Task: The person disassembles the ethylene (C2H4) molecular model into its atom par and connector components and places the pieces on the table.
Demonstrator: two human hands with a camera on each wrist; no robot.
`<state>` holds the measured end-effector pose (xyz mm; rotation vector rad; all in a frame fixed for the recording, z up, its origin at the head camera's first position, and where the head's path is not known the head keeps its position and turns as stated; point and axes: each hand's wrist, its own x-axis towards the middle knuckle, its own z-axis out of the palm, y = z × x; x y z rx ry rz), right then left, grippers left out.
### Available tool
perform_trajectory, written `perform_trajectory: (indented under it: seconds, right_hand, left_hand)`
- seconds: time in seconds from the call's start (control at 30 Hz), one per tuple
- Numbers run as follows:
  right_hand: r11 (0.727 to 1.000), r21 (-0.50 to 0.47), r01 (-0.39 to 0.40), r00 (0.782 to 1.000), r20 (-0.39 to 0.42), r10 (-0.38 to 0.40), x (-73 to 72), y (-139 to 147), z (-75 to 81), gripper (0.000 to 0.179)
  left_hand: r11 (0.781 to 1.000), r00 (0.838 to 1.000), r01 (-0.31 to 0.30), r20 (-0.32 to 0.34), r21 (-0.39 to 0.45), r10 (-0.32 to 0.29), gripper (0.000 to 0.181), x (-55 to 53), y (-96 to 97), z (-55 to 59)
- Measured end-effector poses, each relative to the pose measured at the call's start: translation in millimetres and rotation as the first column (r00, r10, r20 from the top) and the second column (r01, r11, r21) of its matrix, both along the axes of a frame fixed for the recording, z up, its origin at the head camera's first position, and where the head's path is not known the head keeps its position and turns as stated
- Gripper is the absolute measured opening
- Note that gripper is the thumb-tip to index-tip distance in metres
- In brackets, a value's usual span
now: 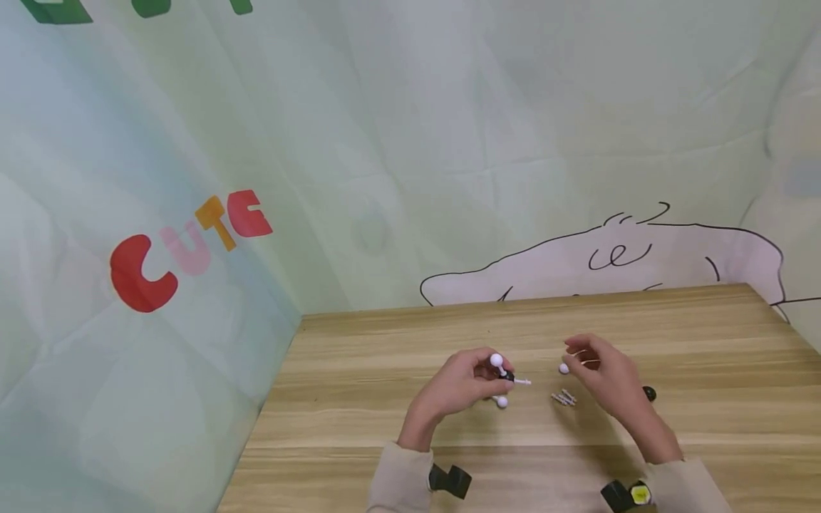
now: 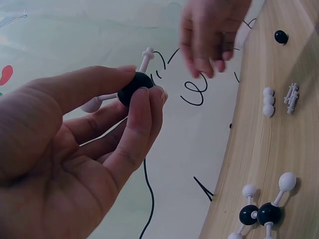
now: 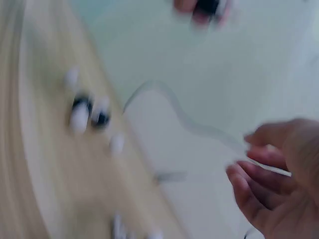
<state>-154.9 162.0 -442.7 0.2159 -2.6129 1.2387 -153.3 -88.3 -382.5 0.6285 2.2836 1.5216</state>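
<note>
My left hand [image 1: 455, 385] pinches a black ball [image 2: 132, 90] from a molecular model kit between thumb and fingertips, above the table. From this ball stick out a bare white connector peg [image 2: 146, 60] and a second peg ending in a white ball [image 1: 496, 360]. My right hand [image 1: 606, 377] hovers over the table with fingers loosely bent and nothing in them. Nearest to it lie loose white balls [image 2: 268, 102] and a small pile of white connector pegs [image 2: 292, 98]. The right wrist view is blurred.
On the wooden table [image 1: 359, 356] sits an assembled model [image 2: 269, 214] of two black balls with white balls, largely hidden by my left hand in the head view. A loose black ball [image 1: 650, 393] lies beside my right wrist. A printed cloth [image 1: 398, 178] hangs behind the table.
</note>
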Motion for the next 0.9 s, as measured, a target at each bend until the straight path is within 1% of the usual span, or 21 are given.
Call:
perform_trajectory:
  seconds: [0.07,0.1,0.17,0.2,0.23,0.27,0.33,0.43,0.57,0.7,0.8,0.9]
  right_hand:
    - [0.994,-0.059,-0.089,0.996,0.013,0.090,9.1,-10.3,11.5,0.020]
    - [0.986,-0.090,-0.143,0.989,0.022,0.145,13.5,-15.2,16.2,0.018]
    - [0.955,-0.160,-0.251,0.965,0.032,0.259,20.6,-23.6,22.8,0.014]
    - [0.937,-0.189,-0.292,0.952,0.037,0.304,23.5,-26.9,24.9,0.013]
    - [0.923,-0.211,-0.323,0.940,0.040,0.338,25.5,-29.9,26.2,0.011]
    - [0.913,-0.220,-0.343,0.933,0.033,0.358,27.0,-32.3,26.5,0.009]
    - [0.905,-0.233,-0.356,0.928,0.023,0.371,29.0,-35.5,26.1,0.006]
    - [0.902,-0.249,-0.353,0.932,-0.002,0.364,29.9,-37.5,23.6,0.004]
    - [0.885,-0.267,-0.381,0.923,-0.056,0.380,30.9,-37.4,22.8,0.006]
    - [0.865,-0.267,-0.426,0.905,-0.114,0.410,32.0,-35.6,23.3,0.005]
    - [0.851,-0.260,-0.455,0.890,-0.162,0.426,33.5,-35.1,23.5,0.007]
    - [0.847,-0.240,-0.474,0.877,-0.214,0.430,34.8,-35.8,22.5,0.012]
  left_hand:
    - [1.000,1.000,0.013,0.005,0.009,-0.013,0.017,0.2,1.3,0.2]
    - [1.000,1.000,0.019,0.010,0.015,-0.019,0.017,0.3,2.0,0.3]
    - [0.999,0.999,0.035,0.013,0.022,-0.035,0.016,0.3,3.0,0.8]
    - [0.999,0.999,0.043,0.013,0.025,-0.044,0.015,0.3,3.2,0.9]
    - [0.998,0.999,0.049,0.014,0.024,-0.050,0.015,0.2,3.3,1.1]
    - [0.998,0.998,0.054,0.011,0.022,-0.055,0.015,0.2,3.3,1.1]
    - [0.998,0.998,0.066,0.006,0.019,-0.066,0.015,0.3,2.9,0.8]
    - [0.997,0.997,0.082,-0.002,0.009,-0.082,0.014,0.5,2.7,-0.1]
    - [0.993,0.992,0.119,-0.036,-0.009,-0.119,0.013,0.3,2.6,-0.8]
    - [0.987,0.985,0.158,-0.071,-0.036,-0.160,0.013,-0.3,2.6,0.9]
    - [0.983,0.980,0.173,-0.085,-0.067,-0.178,0.013,-0.4,3.1,2.9]
    - [0.978,0.977,0.180,-0.094,-0.102,-0.190,0.012,-0.4,3.2,4.8]
